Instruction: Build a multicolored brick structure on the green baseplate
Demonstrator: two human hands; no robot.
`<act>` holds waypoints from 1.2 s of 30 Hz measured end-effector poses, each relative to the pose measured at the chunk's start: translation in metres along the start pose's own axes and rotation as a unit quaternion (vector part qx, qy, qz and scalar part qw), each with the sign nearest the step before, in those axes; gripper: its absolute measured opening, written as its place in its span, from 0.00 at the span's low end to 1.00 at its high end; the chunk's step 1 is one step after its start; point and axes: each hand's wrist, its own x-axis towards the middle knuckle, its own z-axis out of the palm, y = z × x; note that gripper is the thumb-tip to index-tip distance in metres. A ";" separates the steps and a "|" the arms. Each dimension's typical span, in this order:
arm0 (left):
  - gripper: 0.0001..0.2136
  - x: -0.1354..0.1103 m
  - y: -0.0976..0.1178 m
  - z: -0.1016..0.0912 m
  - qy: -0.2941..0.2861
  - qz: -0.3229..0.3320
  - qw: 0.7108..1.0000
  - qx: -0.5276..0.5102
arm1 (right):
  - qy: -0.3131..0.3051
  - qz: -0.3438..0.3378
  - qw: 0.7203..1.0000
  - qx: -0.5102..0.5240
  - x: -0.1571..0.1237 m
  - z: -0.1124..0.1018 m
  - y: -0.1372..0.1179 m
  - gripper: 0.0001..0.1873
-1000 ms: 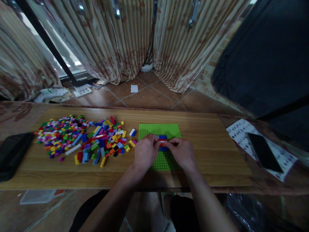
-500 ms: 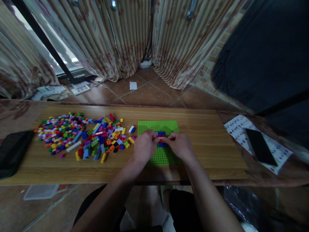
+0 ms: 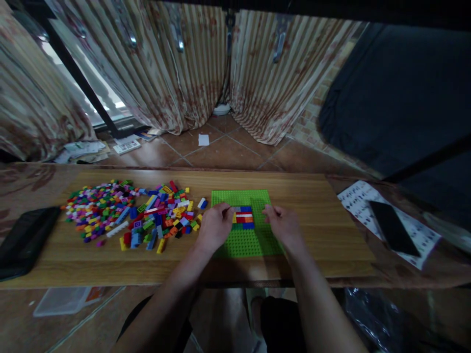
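A green studded baseplate [image 3: 245, 242] lies on the wooden table [image 3: 324, 230] in front of me. A small flat cluster of red, blue, yellow and white bricks [image 3: 243, 218] is stuck on its middle. My left hand [image 3: 215, 226] rests on the plate's left edge, fingers curled, their tips pinching the cluster's upper left corner. My right hand [image 3: 284, 226] lies on the plate's right part, fingers curled in, a short gap away from the cluster, with nothing visible in it.
A wide pile of loose coloured bricks [image 3: 125, 213] spreads to the left of the plate. A black case [image 3: 22, 240] sits at the far left edge. At the right, a black phone [image 3: 392, 228] lies on a printed sheet [image 3: 358, 198]. Curtains hang behind the table.
My right hand has pulled back to the right, off the brick cluster, which now shows fully. My left hand has stayed at the cluster's left side. The camera tilted slightly.
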 end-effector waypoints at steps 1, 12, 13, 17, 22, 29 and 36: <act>0.13 0.001 -0.003 -0.003 0.012 -0.007 1.000 -0.002 | 0.028 0.006 1.000 0.012 0.001 -0.004 0.002 0.24; 0.13 0.000 -0.007 -0.018 0.017 -0.041 0.998 0.041 | 0.058 -0.043 0.996 0.043 -0.003 -0.005 0.006 0.19; 0.13 0.000 -0.005 -0.017 0.012 -0.043 0.998 0.050 | 0.051 -0.051 0.996 0.052 -0.004 -0.002 0.005 0.19; 0.12 -0.003 0.001 -0.014 -0.009 -0.048 0.995 0.092 | 0.017 -0.104 0.993 0.051 -0.008 0.014 -0.003 0.18; 0.13 -0.005 0.005 -0.010 -0.030 -0.053 0.990 0.128 | 0.025 -0.137 0.988 -0.061 -0.013 0.032 -0.009 0.22; 0.13 -0.006 0.004 -0.008 -0.041 -0.050 0.985 0.159 | 0.019 -0.083 0.990 -0.115 -0.010 0.034 -0.015 0.23; 0.13 -0.009 0.001 0.001 -0.033 -0.046 0.984 0.170 | 0.011 -0.045 0.990 -0.137 -0.010 0.035 -0.024 0.20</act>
